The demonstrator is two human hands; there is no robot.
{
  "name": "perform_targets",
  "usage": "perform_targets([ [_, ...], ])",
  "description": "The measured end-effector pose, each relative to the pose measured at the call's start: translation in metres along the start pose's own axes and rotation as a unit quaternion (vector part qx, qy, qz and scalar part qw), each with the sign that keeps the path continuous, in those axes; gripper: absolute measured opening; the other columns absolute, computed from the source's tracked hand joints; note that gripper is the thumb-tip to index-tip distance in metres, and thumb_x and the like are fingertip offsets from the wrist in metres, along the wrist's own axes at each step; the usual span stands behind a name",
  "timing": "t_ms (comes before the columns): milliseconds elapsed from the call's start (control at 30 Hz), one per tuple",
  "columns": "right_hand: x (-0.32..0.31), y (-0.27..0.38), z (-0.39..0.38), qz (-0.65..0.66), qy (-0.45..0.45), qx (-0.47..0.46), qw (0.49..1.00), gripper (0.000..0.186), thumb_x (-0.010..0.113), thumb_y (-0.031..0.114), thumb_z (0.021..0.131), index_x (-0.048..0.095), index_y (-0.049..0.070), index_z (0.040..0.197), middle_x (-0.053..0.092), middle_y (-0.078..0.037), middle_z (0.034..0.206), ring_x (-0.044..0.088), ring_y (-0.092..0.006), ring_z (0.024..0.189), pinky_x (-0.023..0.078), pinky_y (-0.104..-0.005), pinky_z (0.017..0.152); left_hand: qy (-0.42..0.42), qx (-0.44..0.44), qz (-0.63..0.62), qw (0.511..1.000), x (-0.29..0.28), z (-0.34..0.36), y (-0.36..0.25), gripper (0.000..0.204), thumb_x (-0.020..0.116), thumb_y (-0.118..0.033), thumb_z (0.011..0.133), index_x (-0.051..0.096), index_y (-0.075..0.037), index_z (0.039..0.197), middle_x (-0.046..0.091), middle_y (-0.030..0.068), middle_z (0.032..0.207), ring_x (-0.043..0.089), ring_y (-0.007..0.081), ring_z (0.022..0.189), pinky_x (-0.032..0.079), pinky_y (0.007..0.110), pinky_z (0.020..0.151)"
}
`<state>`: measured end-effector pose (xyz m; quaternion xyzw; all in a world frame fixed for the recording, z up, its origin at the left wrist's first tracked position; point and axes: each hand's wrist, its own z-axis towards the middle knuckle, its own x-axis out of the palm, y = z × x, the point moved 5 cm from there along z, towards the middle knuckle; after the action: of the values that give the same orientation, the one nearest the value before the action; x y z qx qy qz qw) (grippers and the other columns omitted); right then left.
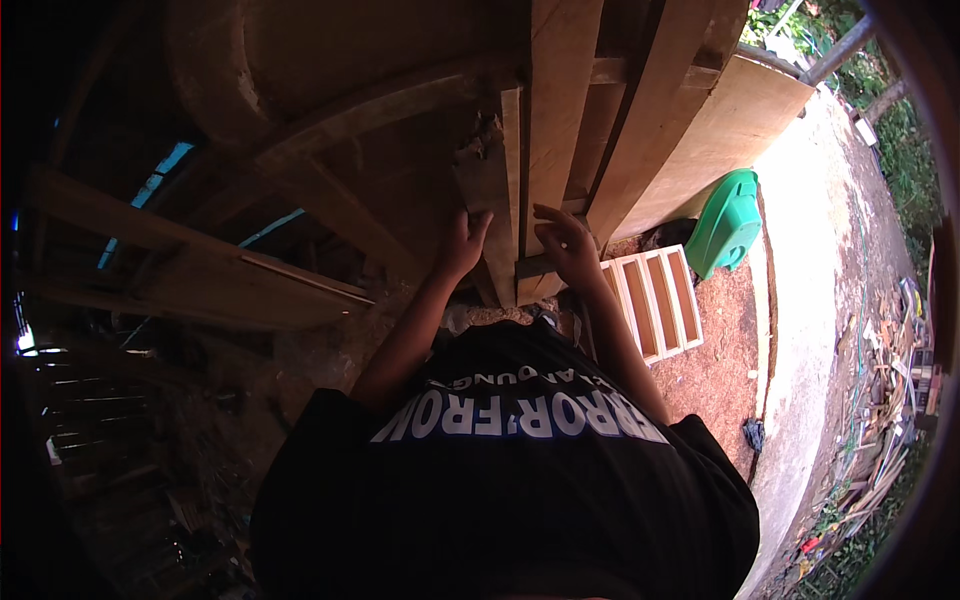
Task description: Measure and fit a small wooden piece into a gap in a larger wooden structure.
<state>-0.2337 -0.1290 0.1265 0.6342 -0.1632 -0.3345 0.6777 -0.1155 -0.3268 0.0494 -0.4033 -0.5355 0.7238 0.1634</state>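
Observation:
My left hand (463, 245) is closed round the edge of a narrow wooden board (487, 195), its thumb lying on the face. The upper end of that board is dark and ragged. Just to the right, a pale thin strip (511, 170) runs alongside it. My right hand (568, 247) is beside a long, wide plank (562, 110), with its thumb and fingers apart; some fingertips are hard to make out. A short crosspiece (535, 267) lies between the two hands.
More long planks (655, 110) and a wooden panel (735, 115) stand ahead. On the right are a slatted wooden frame (653, 303), a green plastic tub (733, 222) and a shavings-covered floor (715, 375). Wooden beams (200, 240) fill the dark left side.

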Motion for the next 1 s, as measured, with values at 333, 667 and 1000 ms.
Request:
perform_targets([
  [333,-0.079,-0.067,-0.081,0.003,-0.161,0.146,0.976,0.033,0.061,0.020,0.103,0.065,0.001,0.130,0.074,-0.011,0.110,0.070,-0.0167,0.101,0.053,-0.0293,0.088,0.022,0.101,-0.080,0.991,-0.012,0.024,-0.004,0.037,0.063,-0.030,0.103,0.059,0.004,0.117,0.068,0.0197,0.109,0.067,0.0314,0.099,0.051,0.041,0.086],
  [667,-0.045,-0.078,-0.062,0.093,-0.149,0.184,0.967,0.032,0.061,0.022,0.102,0.066,0.003,0.127,0.073,-0.007,0.111,0.069,-0.0158,0.100,0.052,-0.0287,0.084,-0.022,0.096,0.038,0.994,-0.004,0.037,0.010,0.044,0.062,-0.038,0.103,0.057,0.005,0.111,0.065,0.0279,0.099,0.065,0.0427,0.091,0.052,0.044,0.080],
  [1000,-0.023,-0.058,-0.048,0.082,-0.107,0.196,0.971,0.032,0.063,0.021,0.101,0.066,0.004,0.128,0.074,-0.008,0.112,0.070,-0.0162,0.101,0.052,-0.0296,0.086,-0.058,0.122,-0.052,0.990,-0.015,0.027,-0.005,0.045,0.071,-0.032,0.098,0.058,0.004,0.121,0.071,0.0219,0.105,0.071,0.0378,0.096,0.056,0.042,0.080],
])
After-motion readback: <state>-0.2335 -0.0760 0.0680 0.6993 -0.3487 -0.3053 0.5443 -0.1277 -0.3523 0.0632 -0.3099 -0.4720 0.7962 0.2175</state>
